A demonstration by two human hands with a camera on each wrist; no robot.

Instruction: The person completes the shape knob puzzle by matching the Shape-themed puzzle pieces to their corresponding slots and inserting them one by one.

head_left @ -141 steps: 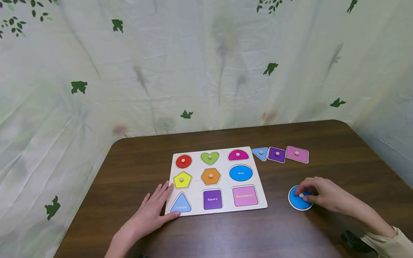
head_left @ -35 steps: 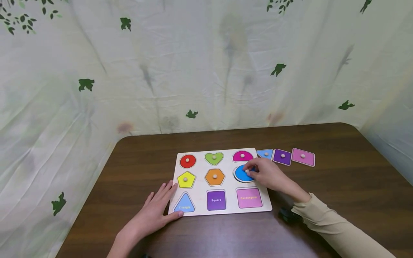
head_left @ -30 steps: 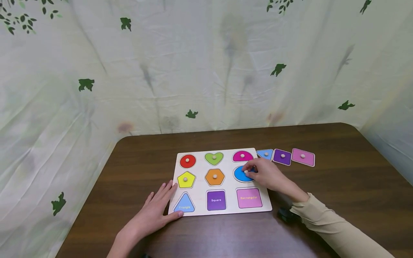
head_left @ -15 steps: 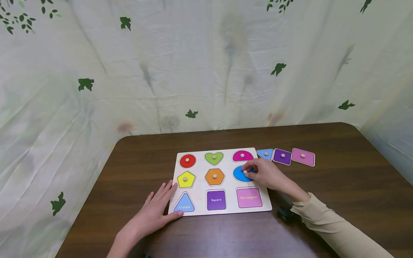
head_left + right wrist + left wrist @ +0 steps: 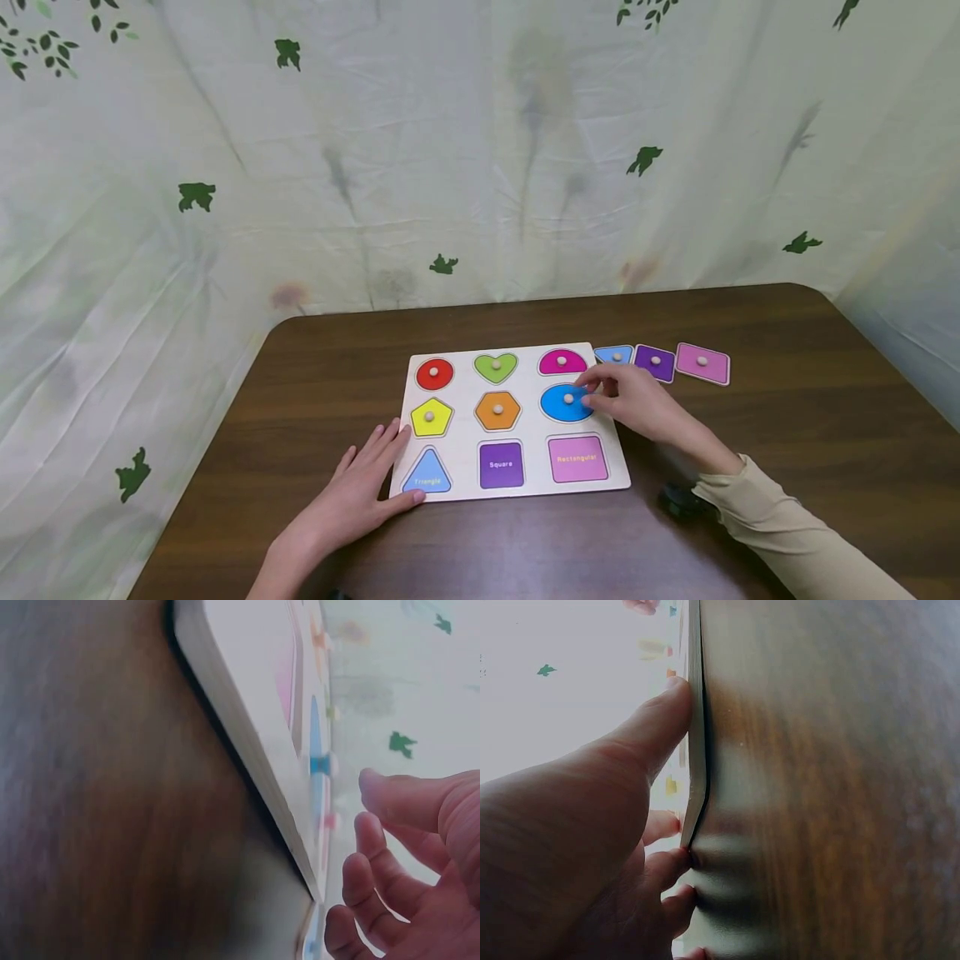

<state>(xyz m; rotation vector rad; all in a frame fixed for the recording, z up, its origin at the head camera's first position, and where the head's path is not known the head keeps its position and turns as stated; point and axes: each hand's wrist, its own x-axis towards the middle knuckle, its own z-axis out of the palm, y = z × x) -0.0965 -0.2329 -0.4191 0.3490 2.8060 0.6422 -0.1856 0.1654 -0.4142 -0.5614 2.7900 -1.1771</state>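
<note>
A white shape puzzle board lies flat on the table. In the head view the blue oval piece sits in its recess, its knob showing. Just right of that knob is my right hand, fingers and thumb parted and holding nothing; the right wrist view shows them above the board's edge. My left hand rests at the board's near left corner, thumb on the front edge and fingers spread along the left side. Red circle, green heart, pink semicircle, yellow pentagon and orange hexagon pieces also sit in the board.
Beyond the board's far right corner lie a blue triangle piece, a purple square piece and a pink rectangle piece. The board's front row shows printed triangle, square and rectangle recesses. A pale curtain hangs behind the table.
My right hand brought the blue oval from the table at right to the board, where it went down into its recess. The fingers have let go of its knob and shifted slightly right.
</note>
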